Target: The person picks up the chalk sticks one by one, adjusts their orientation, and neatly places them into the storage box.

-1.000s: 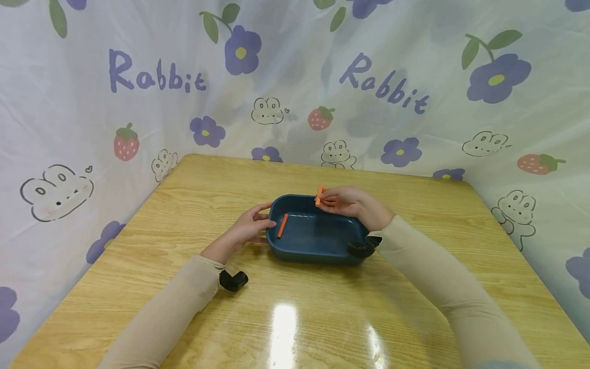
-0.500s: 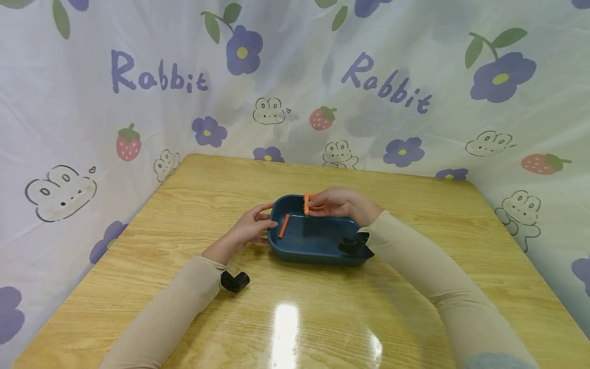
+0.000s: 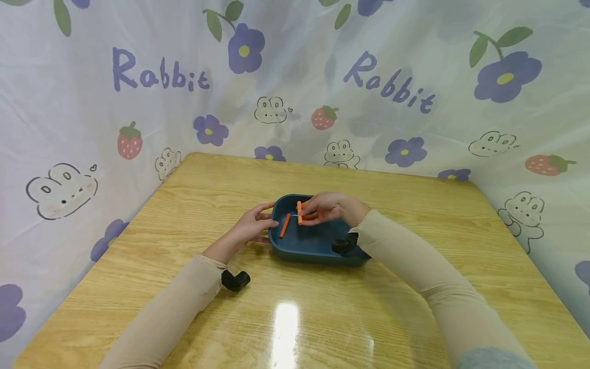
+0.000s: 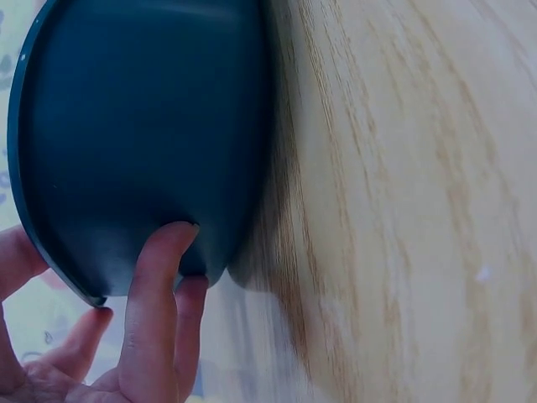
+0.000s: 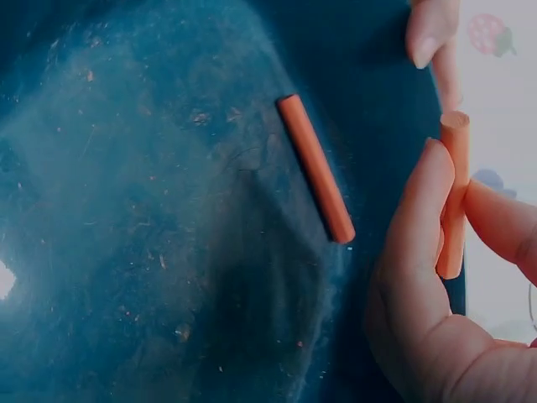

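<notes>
My left hand (image 3: pixel 251 225) grips the left end of a dark blue oblong basin (image 3: pixel 309 258), thumb over the rim. In the left wrist view its fingers (image 4: pixel 149 311) press the basin's outer wall. Between thumb and fingers, my right hand (image 3: pixel 329 207) pinches a short, round orange stick (image 3: pixel 299 212) above the basin's left half. The right wrist view shows that held stick (image 5: pixel 454 201) nearly upright in the picture. A second, redder orange stick (image 3: pixel 285 225) lies on the basin floor near the left end, a little left of the held one.
The basin stands on a glossy wood-grain table (image 3: pixel 207 318). Behind and beside the table hangs a white curtain (image 3: pixel 295 61) with flower, strawberry and rabbit prints. Black wrist cameras are strapped at the left cuff (image 3: pixel 214 264) and the right one.
My right hand has moved left and down with the orange stick, from the basin's back rim to over its inside, closer to the lying stick. The left hand keeps its place.
</notes>
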Demonstrator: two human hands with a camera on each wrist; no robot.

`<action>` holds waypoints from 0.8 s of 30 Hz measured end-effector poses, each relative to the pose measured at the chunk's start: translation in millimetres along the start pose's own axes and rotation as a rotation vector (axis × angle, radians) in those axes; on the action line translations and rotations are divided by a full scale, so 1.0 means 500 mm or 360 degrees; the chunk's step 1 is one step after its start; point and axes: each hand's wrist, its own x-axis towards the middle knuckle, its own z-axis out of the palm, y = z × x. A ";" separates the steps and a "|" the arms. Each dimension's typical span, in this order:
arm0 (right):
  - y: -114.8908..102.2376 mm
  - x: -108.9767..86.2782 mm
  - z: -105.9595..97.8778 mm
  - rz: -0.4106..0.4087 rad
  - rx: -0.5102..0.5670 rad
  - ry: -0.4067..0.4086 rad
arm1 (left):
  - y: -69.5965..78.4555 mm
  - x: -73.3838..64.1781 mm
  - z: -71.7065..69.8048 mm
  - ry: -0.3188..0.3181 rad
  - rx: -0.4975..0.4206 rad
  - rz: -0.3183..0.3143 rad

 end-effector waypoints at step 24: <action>0.010 0.057 0.028 0.0176 -0.0147 0.0032 | 0.000 0.000 0.001 -0.0034 -0.0024 0.0024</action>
